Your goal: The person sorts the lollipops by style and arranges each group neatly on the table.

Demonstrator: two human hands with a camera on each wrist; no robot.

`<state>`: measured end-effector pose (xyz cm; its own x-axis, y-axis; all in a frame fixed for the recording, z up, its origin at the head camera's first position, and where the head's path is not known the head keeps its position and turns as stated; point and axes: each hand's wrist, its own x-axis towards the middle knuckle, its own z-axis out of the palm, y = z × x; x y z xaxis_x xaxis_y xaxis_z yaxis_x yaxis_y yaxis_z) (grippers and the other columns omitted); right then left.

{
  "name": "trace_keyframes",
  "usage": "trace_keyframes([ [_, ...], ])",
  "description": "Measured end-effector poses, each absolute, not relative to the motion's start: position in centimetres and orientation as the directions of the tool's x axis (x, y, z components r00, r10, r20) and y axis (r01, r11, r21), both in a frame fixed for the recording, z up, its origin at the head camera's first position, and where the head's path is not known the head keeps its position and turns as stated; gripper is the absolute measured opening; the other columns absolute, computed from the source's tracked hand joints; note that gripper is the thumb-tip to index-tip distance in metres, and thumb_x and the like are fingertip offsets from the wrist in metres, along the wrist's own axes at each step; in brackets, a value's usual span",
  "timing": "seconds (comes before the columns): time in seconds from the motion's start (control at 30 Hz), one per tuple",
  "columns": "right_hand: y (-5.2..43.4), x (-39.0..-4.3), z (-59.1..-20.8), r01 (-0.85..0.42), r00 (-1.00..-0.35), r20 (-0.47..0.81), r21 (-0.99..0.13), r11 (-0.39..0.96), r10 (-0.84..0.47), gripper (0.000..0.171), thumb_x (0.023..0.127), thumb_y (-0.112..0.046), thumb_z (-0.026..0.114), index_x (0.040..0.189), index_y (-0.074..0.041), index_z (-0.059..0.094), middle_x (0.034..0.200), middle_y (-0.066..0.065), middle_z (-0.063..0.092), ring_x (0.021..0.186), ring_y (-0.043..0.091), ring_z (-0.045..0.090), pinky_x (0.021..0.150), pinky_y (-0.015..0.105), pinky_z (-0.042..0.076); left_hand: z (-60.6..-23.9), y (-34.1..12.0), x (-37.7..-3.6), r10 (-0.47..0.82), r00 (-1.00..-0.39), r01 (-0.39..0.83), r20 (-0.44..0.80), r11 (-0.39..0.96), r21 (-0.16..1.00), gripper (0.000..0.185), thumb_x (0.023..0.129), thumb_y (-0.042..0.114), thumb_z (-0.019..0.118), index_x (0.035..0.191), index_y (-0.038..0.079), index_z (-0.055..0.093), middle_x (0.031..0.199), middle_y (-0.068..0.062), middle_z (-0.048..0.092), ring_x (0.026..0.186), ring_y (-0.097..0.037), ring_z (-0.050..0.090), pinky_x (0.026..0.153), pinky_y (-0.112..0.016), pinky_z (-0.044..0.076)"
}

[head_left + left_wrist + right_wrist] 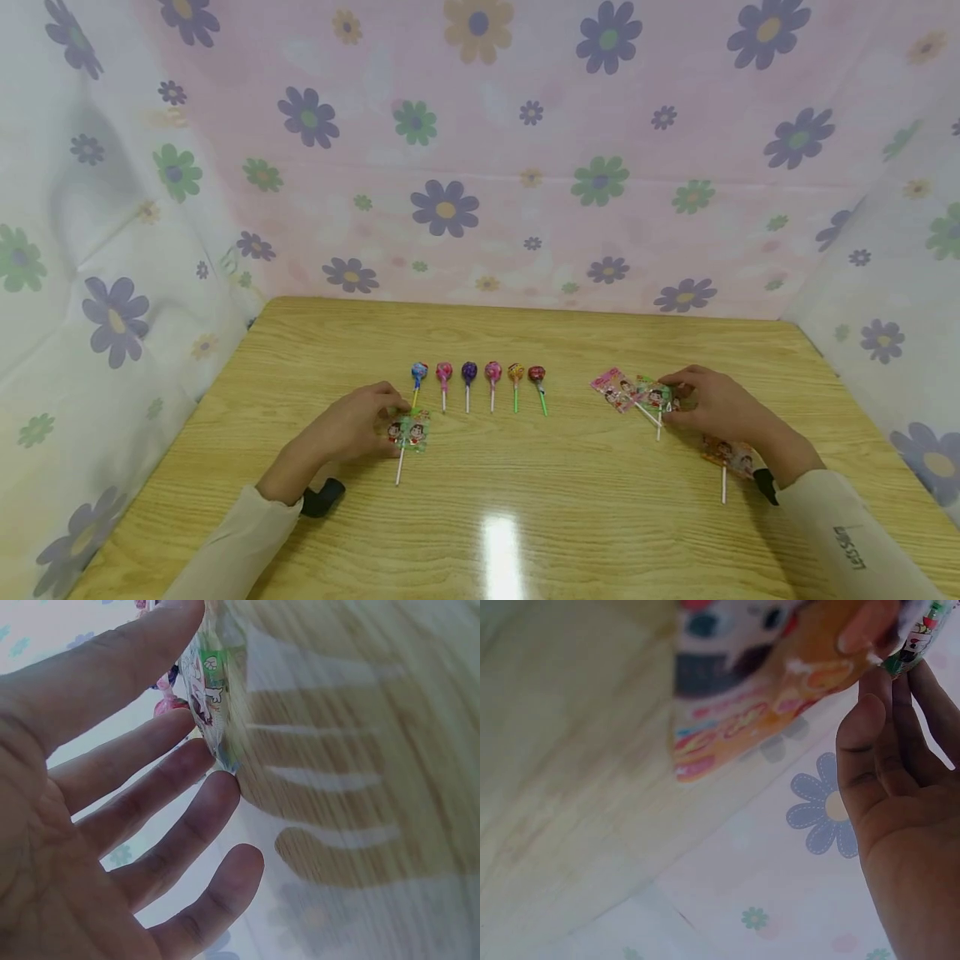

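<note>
My left hand (390, 418) rests on the wooden table (525, 517) and pinches the left edge of a flat green-wrapped lollipop (411, 431). In the left wrist view the thumb and fingers (165, 735) close on that wrapper (212, 690). My right hand (678, 400) pinches a second green-wrapped flat lollipop (656, 396), whose wrapper (921, 634) shows between the fingertips (881, 705) in the right wrist view. A pink flat lollipop (615, 387) lies just left of it. An orange one (727, 454) lies under my right wrist, blurred in the right wrist view (765, 697).
Several round lollipops stand in a row (480, 375) mid-table, from a blue one (419, 372) to a red one (536, 374), sticks pointing toward me. Flowered cloth walls (480, 167) enclose the table on three sides.
</note>
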<state>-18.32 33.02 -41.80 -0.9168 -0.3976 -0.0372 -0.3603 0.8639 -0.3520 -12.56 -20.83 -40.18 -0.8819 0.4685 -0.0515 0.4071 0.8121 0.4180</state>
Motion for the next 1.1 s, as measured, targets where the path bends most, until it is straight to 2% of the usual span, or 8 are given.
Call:
trace_keyframes([
  [0.33, 33.3, -17.9, -41.3, -0.344, -0.929, -0.01, -0.342, 0.874, -0.37, 0.059, 0.087, -0.04, 0.075, 0.132, -0.005, 0.062, 0.125, 0.016, 0.06, 0.094, 0.022, 0.064, 0.073, 0.039, 0.052, -40.4, -20.7, -12.6, 0.489, -0.872, 0.449, -0.013, 0.811, 0.376, 0.054, 0.074, 0.024, 0.089, 0.12, 0.007, 0.069, 0.117, -0.005, 0.063, 0.1, -0.023, 0.063, 0.087, -0.041, 0.055],
  [0.6, 34.0, -17.7, -40.7, -0.312, -0.94, -0.018, -0.365, 0.877, -0.341, 0.061, 0.089, -0.042, 0.073, 0.136, -0.006, 0.058, 0.128, 0.018, 0.057, 0.102, 0.029, 0.06, 0.077, 0.046, 0.052, -40.4, -20.7, -12.5, 0.493, -0.87, 0.454, -0.011, 0.81, 0.372, 0.053, 0.073, 0.023, 0.089, 0.12, 0.007, 0.07, 0.117, -0.006, 0.064, 0.103, -0.026, 0.063, 0.091, -0.045, 0.054],
  [0.93, 34.1, -17.4, -39.6, -0.314, -0.94, 0.001, -0.391, 0.865, -0.341, 0.06, 0.091, -0.041, 0.071, 0.138, -0.007, 0.056, 0.131, 0.018, 0.055, 0.107, 0.032, 0.056, 0.076, 0.047, 0.05, -40.3, -20.6, -12.4, 0.484, -0.875, 0.443, -0.022, 0.819, 0.365, 0.052, 0.073, 0.023, 0.089, 0.12, 0.008, 0.07, 0.119, -0.005, 0.064, 0.108, -0.027, 0.062, 0.094, -0.047, 0.052],
  [1.1, 33.8, -17.4, -39.9, -0.314, -0.938, -0.002, -0.412, 0.856, -0.346, 0.06, 0.091, -0.043, 0.072, 0.138, -0.008, 0.056, 0.131, 0.017, 0.055, 0.107, 0.031, 0.056, 0.076, 0.044, 0.05, -40.2, -20.6, -12.4, 0.493, -0.87, 0.455, -0.019, 0.818, 0.353, 0.053, 0.073, 0.024, 0.089, 0.119, 0.008, 0.07, 0.119, -0.005, 0.064, 0.107, -0.028, 0.062, 0.094, -0.048, 0.052],
])
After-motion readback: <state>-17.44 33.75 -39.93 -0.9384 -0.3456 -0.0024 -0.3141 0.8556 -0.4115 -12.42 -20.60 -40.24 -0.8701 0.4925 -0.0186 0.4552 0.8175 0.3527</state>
